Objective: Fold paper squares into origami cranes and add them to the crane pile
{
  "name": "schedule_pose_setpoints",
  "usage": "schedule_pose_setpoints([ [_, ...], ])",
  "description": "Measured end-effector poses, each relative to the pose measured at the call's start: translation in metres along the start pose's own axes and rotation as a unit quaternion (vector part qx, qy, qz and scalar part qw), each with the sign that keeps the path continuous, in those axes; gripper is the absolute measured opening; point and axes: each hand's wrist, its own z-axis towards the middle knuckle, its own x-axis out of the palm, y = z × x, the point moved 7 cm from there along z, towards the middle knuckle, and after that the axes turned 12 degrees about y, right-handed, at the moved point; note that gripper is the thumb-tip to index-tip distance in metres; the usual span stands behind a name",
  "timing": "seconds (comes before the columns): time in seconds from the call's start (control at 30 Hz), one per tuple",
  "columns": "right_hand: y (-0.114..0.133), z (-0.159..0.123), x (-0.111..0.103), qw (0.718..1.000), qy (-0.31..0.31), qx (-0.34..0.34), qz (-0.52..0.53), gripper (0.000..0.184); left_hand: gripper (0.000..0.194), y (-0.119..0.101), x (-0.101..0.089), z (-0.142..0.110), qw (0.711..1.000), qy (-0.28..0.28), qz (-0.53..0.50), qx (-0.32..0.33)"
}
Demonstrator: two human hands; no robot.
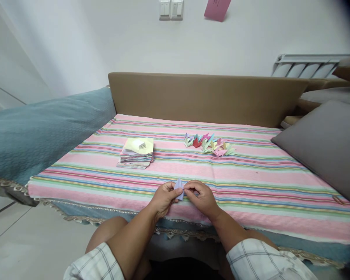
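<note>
From where I stand, the person sits at the edge of a bed or sofa spread with a striped cloth, with 2 bare hands meeting over its near edge around a small lilac folded paper. The paper is held just above the cloth, its point up and away from the person. The left hand has its grip pinching the paper, thumb flat across the front and fingers behind; the right hand has thumb and fingertips drawn together, and looks to pinch the right edge. To work this well, I'd let the left thumb anchor the layers while the right fingertips do the fine work, lining up edges before any pressure goes on. A fingernail run along each crease should leave it sharp; too hard a pull at that narrow point could tear or skew it. Hidden layers behind the thumb I can't make out. Beyond the hands, to the left, sits a stack of paper squares with a whitish bit on top; to the right lies a cluster of coloured folded papers.
</note>
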Motion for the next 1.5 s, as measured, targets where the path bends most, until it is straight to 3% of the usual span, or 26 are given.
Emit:
schedule_pose_setpoints([
  [0.23, -0.002, 0.001, 0.004, 0.999, 0.035, 0.007, 0.014, 0.012, 0.038, -0.002, 0.001, 0.001, 0.999, 0.014, 0.025, 0.022],
  [0.4, -0.014, -0.001, 0.006, 0.997, 0.026, 0.054, 0.050, 0.009, 0.037, -0.006, 0.002, 0.001, 0.998, 0.023, 0.042, 0.032],
  [0.8, -0.013, 0.002, 0.009, 0.985, 0.127, 0.090, 0.078, 0.013, 0.038, -0.008, 0.003, -0.001, 0.997, 0.032, 0.075, 0.013],
  [0.97, -0.025, -0.002, 0.013, 0.976, 0.103, 0.116, 0.153, 0.014, 0.038, -0.007, 0.004, -0.001, 0.997, 0.037, 0.072, 0.011],
  [1.2, -0.021, -0.001, 0.013, 0.972, 0.066, 0.113, 0.195, 0.016, 0.037, -0.003, 0.008, 0.001, 0.999, 0.048, 0.023, 0.013],
  [1.5, -0.028, -0.003, 0.020, 0.958, 0.036, 0.127, 0.255, 0.018, 0.039, -0.002, 0.011, -0.001, 0.999, 0.011, -0.031, 0.027],
])
